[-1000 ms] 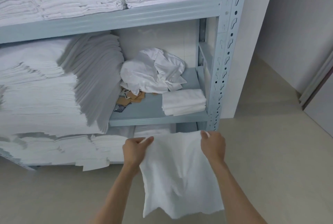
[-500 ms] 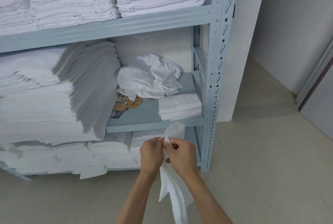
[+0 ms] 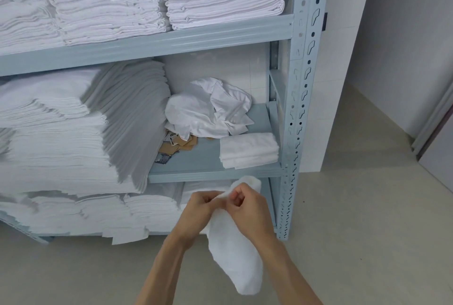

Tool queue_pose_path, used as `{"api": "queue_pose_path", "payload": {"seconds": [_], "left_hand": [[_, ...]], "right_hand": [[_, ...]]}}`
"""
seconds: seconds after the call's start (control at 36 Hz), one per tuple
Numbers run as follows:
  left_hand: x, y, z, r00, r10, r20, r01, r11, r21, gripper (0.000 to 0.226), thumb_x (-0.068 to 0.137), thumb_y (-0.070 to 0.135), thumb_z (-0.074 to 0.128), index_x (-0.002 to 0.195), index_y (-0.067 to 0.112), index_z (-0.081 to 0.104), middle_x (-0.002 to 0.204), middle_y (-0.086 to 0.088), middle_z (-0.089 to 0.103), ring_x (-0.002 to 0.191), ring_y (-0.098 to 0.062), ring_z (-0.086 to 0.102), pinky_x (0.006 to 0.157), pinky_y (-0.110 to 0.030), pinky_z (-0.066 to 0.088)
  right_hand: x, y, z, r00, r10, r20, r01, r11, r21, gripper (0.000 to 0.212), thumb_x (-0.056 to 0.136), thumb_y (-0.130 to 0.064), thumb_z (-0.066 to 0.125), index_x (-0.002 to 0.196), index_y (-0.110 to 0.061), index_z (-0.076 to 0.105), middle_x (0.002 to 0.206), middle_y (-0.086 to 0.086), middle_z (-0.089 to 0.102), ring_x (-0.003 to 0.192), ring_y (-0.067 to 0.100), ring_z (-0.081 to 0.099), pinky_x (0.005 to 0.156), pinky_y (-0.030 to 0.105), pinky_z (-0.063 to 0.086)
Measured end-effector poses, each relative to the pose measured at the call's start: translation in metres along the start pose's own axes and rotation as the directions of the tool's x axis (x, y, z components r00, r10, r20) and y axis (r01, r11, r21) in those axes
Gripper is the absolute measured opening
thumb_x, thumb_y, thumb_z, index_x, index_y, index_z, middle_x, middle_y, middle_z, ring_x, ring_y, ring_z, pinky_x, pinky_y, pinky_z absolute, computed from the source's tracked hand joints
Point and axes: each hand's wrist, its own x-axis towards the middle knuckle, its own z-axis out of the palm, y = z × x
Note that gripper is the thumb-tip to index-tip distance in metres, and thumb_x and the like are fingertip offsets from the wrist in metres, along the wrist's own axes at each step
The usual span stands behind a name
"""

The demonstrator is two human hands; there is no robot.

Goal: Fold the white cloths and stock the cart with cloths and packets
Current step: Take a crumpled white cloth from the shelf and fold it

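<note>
Left hand (image 3: 202,211) and right hand (image 3: 250,209) side by side, fingers of both pinching top of white cloth (image 3: 236,253); cloth hangs doubled between forearms, below front edge of middle shelf (image 3: 213,174). On that shelf: small folded stack (image 3: 248,149) at right front, crumpled cloth heap (image 3: 210,108) behind, brown packets (image 3: 180,144) beside tall folded pile (image 3: 73,133). Grey upright post (image 3: 297,108) just right of hands. Bare floor (image 3: 367,231) open to right.

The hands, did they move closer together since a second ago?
Yes. The left hand and right hand came together below the shelf edge, doubling the white cloth.
</note>
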Motion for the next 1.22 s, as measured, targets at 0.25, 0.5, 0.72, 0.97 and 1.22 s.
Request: {"api": "queue_pose_path", "payload": {"seconds": [0.25,0.5,0.72,0.97,1.22], "left_hand": [[-0.010,-0.003,-0.021,0.969,-0.007,0.246,0.047,0.986,-0.158,0.036,0.087,0.020,0.065,0.123,0.018,0.071,0.115,-0.015,0.073,0.107,-0.031,0.069,0.084,-0.031,0.051],[-0.014,-0.009,-0.016,0.982,-0.023,0.186,0.049,0.989,-0.138,0.038,0.093,-0.007,0.057,0.114,0.017,0.077,0.116,-0.008,0.074,0.111,-0.027,0.069,0.090,-0.030,0.055],[-0.013,0.002,-0.024,0.998,0.038,0.056,-0.052,0.957,0.286,0.045,0.092,-0.009,0.058,0.100,0.029,0.081,0.108,0.018,0.075,0.111,0.003,0.064,0.100,-0.017,0.048],[0.001,-0.009,-0.019,0.978,0.161,-0.136,-0.053,0.813,0.580,0.033,0.091,-0.004,0.064,0.110,0.019,0.078,0.103,0.004,0.071,0.099,-0.014,0.064,0.073,0.002,0.036],[0.001,0.007,0.006,0.925,0.323,-0.200,-0.174,0.829,0.532,0.028,0.079,-0.010,0.073,0.088,0.014,0.083,0.087,0.004,0.071,0.075,-0.005,0.061,0.067,-0.003,0.037]], "right_hand": [[0.004,0.015,-0.015,0.984,-0.124,0.130,0.120,0.992,0.038,0.062,0.055,-0.077,0.072,0.093,-0.033,0.051,0.100,-0.021,0.050,0.103,-0.008,0.041,0.079,0.013,0.036],[0.014,0.033,-0.042,0.855,0.142,0.499,-0.019,0.969,-0.245,0.064,0.059,-0.074,0.075,0.100,-0.026,0.066,0.097,-0.007,0.060,0.100,0.015,0.051,0.096,0.034,0.034],[0.020,0.044,-0.067,0.812,0.461,0.356,-0.150,0.756,-0.637,0.039,0.081,-0.038,0.077,0.118,-0.032,0.067,0.116,-0.007,0.066,0.114,0.019,0.056,0.108,0.052,0.023],[0.030,0.030,-0.079,0.947,0.309,0.089,-0.199,0.781,-0.593,0.018,0.075,-0.034,0.079,0.092,-0.033,0.074,0.096,-0.007,0.068,0.095,0.015,0.054,0.080,0.037,0.026],[0.028,0.017,-0.091,0.942,0.305,-0.141,-0.313,0.647,-0.696,0.014,0.084,-0.032,0.071,0.096,-0.029,0.066,0.100,-0.007,0.055,0.107,0.016,0.040,0.078,0.037,0.025]]}}
